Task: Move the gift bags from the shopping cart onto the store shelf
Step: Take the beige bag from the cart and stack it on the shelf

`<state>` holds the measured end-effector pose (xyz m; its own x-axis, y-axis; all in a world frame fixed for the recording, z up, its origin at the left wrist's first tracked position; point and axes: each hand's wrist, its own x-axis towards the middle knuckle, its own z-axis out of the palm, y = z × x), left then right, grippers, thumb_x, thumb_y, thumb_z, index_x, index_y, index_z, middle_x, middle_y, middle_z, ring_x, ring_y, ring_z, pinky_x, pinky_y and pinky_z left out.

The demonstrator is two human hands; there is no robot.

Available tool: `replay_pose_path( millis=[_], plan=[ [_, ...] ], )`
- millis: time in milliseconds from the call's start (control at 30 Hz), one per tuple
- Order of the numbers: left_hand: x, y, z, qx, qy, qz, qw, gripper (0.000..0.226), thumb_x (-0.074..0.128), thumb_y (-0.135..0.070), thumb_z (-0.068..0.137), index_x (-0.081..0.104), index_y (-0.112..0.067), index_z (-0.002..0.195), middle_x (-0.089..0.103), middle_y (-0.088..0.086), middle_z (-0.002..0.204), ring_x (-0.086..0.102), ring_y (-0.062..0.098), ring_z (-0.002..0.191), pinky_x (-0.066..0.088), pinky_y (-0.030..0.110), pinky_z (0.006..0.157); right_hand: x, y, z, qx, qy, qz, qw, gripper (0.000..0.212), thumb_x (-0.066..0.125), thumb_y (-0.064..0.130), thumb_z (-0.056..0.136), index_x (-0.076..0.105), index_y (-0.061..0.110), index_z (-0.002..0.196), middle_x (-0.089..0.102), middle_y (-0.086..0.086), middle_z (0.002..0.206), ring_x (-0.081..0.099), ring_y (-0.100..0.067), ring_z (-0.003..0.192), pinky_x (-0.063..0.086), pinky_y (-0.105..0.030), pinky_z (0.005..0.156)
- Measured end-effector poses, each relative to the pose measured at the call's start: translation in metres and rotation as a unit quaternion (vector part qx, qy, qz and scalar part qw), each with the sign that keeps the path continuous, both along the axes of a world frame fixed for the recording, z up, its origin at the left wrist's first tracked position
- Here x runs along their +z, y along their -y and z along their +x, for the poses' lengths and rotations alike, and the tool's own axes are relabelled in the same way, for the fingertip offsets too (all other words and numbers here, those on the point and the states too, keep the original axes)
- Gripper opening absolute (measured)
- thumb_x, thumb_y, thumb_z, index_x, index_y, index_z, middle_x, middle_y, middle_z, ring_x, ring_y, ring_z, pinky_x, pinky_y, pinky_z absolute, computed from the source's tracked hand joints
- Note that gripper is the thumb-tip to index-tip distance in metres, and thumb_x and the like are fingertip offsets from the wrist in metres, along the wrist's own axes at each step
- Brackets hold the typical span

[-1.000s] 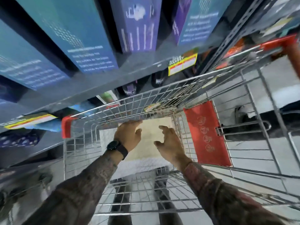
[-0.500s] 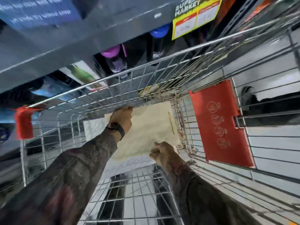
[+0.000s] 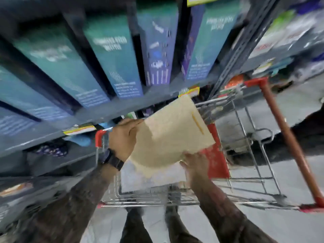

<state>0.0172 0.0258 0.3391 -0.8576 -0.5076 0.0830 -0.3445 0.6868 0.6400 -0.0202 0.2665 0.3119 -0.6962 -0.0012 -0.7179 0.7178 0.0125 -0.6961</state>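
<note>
A flat cream gift bag [image 3: 168,135] with a thin yellow handle strip is held up above the wire shopping cart [image 3: 245,151]. My left hand [image 3: 124,137], with a black watch on the wrist, grips the bag's left edge. My right hand [image 3: 194,165] holds its lower right corner. The bag is tilted, its top corner near the edge of the grey store shelf [image 3: 108,113]. A pale silvery flat bag [image 3: 140,179] lies in the cart below. The frame is motion-blurred.
Tall teal and purple boxes [image 3: 114,55] stand along the shelf above. Yellow price tags [image 3: 79,129] hang on the shelf edge. The cart has a red child-seat flap [image 3: 217,155] and an orange-red handle [image 3: 289,141]. My legs stand on the grey floor [image 3: 289,225] below.
Both hands closed on the cream bag at the cart's bottom and lifted it out, up toward the shelf edge. The view swung upward to show the boxes.
</note>
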Motion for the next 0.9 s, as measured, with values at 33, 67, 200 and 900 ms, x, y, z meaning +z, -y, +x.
replay_pose_path(
  millis=[33, 67, 200, 900],
  plan=[
    [0.026, 0.003, 0.007, 0.019, -0.029, -0.008, 0.999, 0.028, 0.064, -0.010, 0.090, 0.078, -0.020, 0.111, 0.078, 0.004, 0.109, 0.074, 0.026, 0.098, 0.055, 0.034, 0.090, 0.024, 0.002, -0.003, -0.007, -0.039, -0.006, 0.999, 0.028, 0.064, -0.004, 0.091, 0.065, -0.004, 0.119, 0.072, -0.025, 0.105, 0.070, -0.033, 0.090, 0.060, -0.040, 0.078],
    [0.050, 0.006, 0.016, 0.032, -0.066, -0.008, 0.997, 0.028, 0.065, -0.011, 0.090, 0.078, -0.022, 0.112, 0.078, 0.002, 0.109, 0.074, 0.023, 0.097, 0.056, 0.035, 0.090, 0.049, 0.002, -0.007, -0.005, -0.106, -0.022, 0.994, 0.020, 0.068, -0.003, 0.088, 0.069, 0.003, 0.107, 0.074, -0.024, 0.106, 0.072, -0.034, 0.092, 0.061, -0.038, 0.074],
    [0.149, 0.009, 0.051, 0.073, -0.215, 0.088, 0.970, 0.035, 0.066, -0.009, 0.093, 0.074, -0.037, 0.111, 0.068, -0.012, 0.104, 0.064, -0.004, 0.094, 0.050, 0.013, 0.090, 0.155, 0.017, -0.028, 0.017, -0.325, -0.113, 0.939, 0.030, 0.067, 0.002, 0.095, 0.073, 0.031, 0.095, 0.076, 0.008, 0.090, 0.070, -0.018, 0.086, 0.058, -0.036, 0.075],
    [0.311, 0.088, 0.074, 0.252, -0.495, 0.376, 0.741, 0.035, 0.065, 0.006, 0.089, 0.072, -0.008, 0.121, 0.075, 0.012, 0.117, 0.067, 0.021, 0.098, 0.052, 0.039, 0.096, 0.315, 0.165, -0.053, 0.202, -0.509, -0.168, 0.820, 0.058, 0.067, -0.006, 0.093, 0.071, 0.045, 0.120, 0.080, 0.007, 0.115, 0.075, -0.016, 0.107, 0.057, -0.037, 0.099]
  ],
)
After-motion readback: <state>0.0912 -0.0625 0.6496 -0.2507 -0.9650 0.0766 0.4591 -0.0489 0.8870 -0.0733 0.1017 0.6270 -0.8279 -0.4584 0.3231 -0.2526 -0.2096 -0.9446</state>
